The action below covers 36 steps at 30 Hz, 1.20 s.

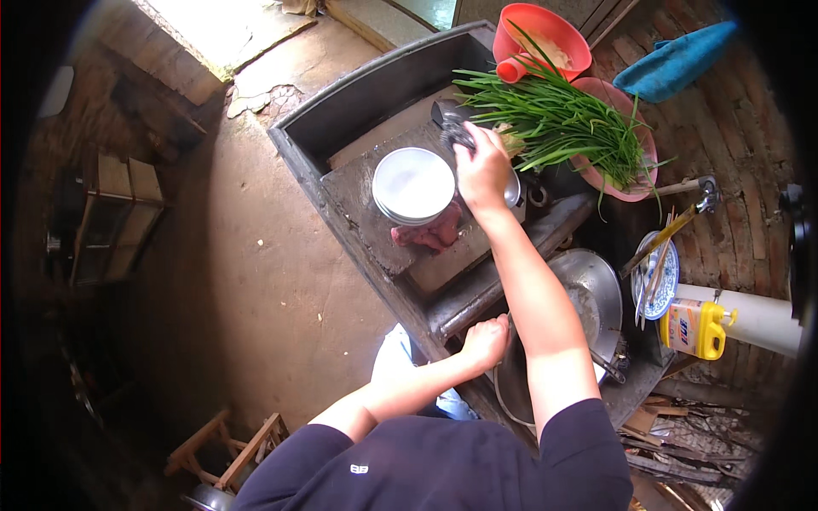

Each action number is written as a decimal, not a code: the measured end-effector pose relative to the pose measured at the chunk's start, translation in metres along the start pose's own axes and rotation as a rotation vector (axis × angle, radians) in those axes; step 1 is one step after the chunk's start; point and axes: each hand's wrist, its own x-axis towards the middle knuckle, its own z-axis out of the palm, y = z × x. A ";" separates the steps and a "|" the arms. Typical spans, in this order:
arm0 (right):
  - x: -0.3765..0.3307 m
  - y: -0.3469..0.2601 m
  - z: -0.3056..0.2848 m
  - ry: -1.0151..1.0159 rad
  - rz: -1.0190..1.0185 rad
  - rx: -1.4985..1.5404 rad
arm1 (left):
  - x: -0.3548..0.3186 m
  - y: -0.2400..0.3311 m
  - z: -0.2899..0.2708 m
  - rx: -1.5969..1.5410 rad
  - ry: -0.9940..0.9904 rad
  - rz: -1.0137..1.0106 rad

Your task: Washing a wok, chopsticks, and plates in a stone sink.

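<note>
On the stone counter (366, 213), the right hand (482, 170) grip pinches a dark metal scourer (454, 134).

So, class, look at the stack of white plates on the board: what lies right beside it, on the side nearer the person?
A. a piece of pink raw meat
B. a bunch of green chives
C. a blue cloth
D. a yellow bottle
A: a piece of pink raw meat lies against the near edge of the stack of white plates; the chives, bottle and cloth are all further right.
</note>
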 end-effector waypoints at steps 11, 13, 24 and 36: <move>-0.045 -0.008 -0.047 -0.106 0.055 0.248 | 0.008 -0.008 -0.003 0.105 -0.090 0.020; -0.108 -0.014 -0.128 -0.112 0.157 0.393 | 0.012 -0.016 0.003 0.178 -0.076 0.002; -0.322 0.234 -0.344 1.276 1.585 0.973 | 0.005 0.006 0.005 0.118 0.015 0.045; -0.344 0.329 -0.356 1.066 1.531 1.098 | 0.004 0.003 0.010 0.105 0.116 0.004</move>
